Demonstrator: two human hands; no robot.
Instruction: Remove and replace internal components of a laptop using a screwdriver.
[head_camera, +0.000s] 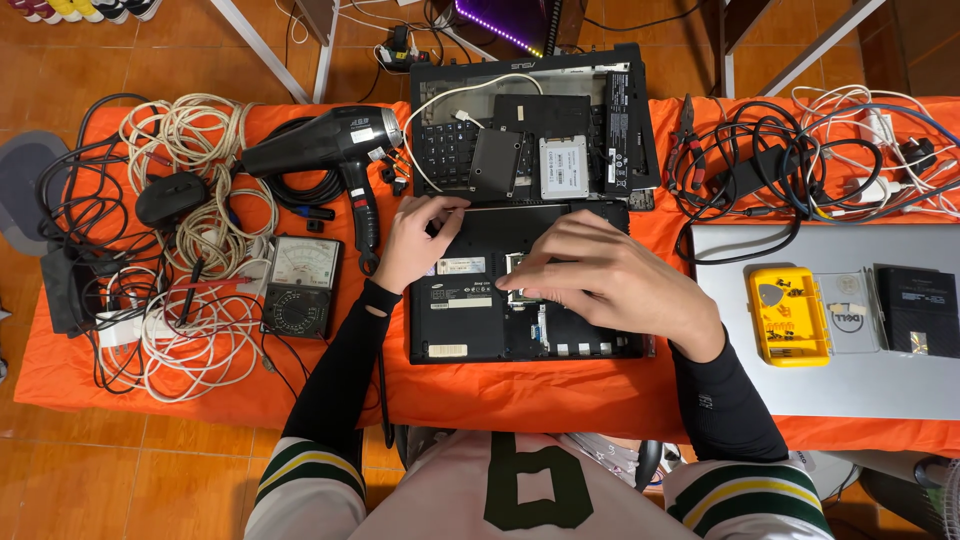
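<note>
An upturned black laptop (500, 300) lies on the orange-covered desk (540, 395), right in front of the person. The left hand (415, 240) rests on the laptop's far left corner, fingers curled down onto the edge with nothing taken up in its grip. The right hand (610, 280) lies flat over the laptop's open middle bay, fingertips pressing down there; whether they pinch anything I cannot tell.

Just behind the laptop, an opened laptop shell (625, 110) serves as a tray: it holds a dark drive (495, 162) and a silver drive (563, 166) side by side.

Right of the laptop, a yellow parts box (788, 315) with small picks in it sits on a closed silver laptop (740, 260). Left of the laptop lie a black heat gun (330, 140) and a meter (302, 285).
</note>
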